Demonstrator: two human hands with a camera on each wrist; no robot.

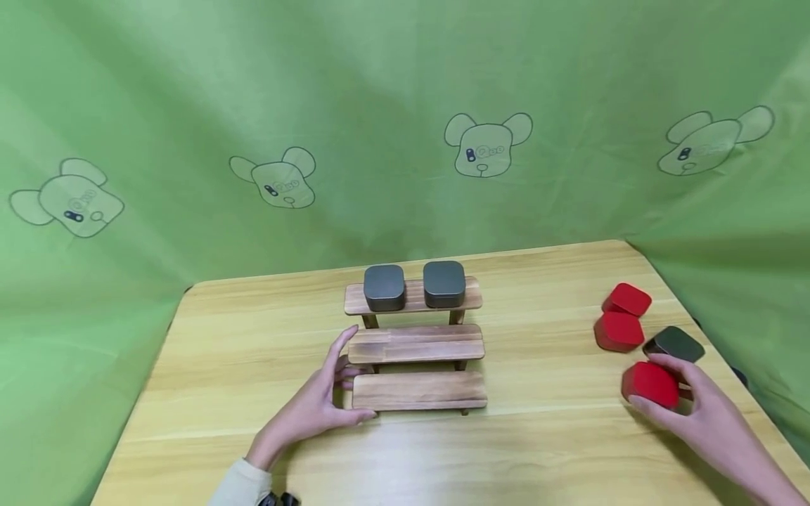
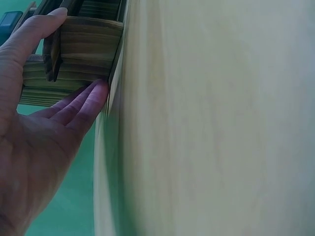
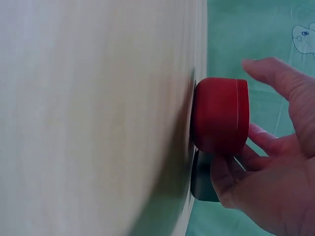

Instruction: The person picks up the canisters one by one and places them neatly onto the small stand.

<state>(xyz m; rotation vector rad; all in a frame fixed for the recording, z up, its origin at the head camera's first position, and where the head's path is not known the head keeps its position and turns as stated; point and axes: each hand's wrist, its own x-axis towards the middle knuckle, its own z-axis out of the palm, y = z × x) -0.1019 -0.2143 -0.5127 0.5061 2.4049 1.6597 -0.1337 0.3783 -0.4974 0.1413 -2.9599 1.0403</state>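
Observation:
A three-step wooden stand [image 1: 418,391] sits mid-table. My left hand [image 1: 319,400] holds its left end, thumb along the front edge of the lowest step and the other fingers at the side. Two dark grey rounded-square tins, a left one [image 1: 384,287] and a right one [image 1: 444,283], stand on the top step. At the right, my right hand [image 1: 709,407] reaches around a red tin [image 1: 652,383] on the table. In the right wrist view its fingers touch one side of the red tin [image 3: 220,115], while the thumb stands apart from it.
Behind the reached-for tin are two more red tins, a nearer one [image 1: 619,332] and a farther one [image 1: 628,300], close together. Beside them lies a dark tin [image 1: 676,344], near the table's right edge. A green curtain [image 1: 392,140] with bear-head outlines hangs around the wooden table [image 1: 538,450].

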